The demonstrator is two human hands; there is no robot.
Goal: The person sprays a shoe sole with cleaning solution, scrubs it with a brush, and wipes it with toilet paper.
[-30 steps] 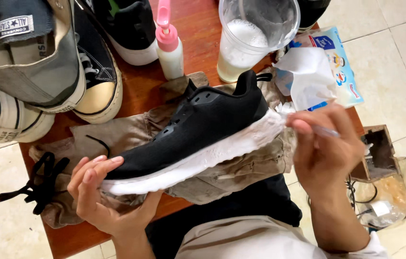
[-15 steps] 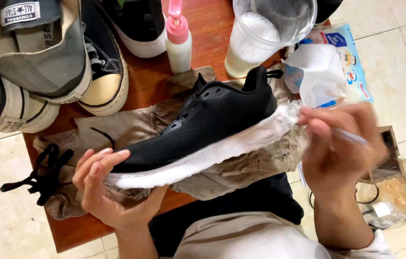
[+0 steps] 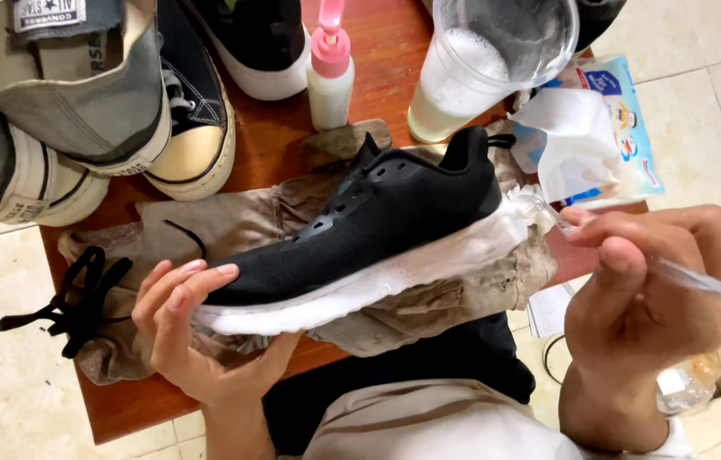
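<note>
Here we see a black sneaker (image 3: 377, 213) with a foamy white sole lying on a stained tan cloth (image 3: 233, 221) across the red table (image 3: 275, 136), our left hand (image 3: 198, 332) cupping its toe with fingers loosely spread, while our right hand (image 3: 650, 290) pinches a clear-handled brush (image 3: 684, 277) at its heel.

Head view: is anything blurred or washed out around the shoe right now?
Head view: the black shoe and left hand are sharp; the right hand and its clear brush handle are slightly motion-blurred; foam on the white sole is bright, losing detail.
</note>
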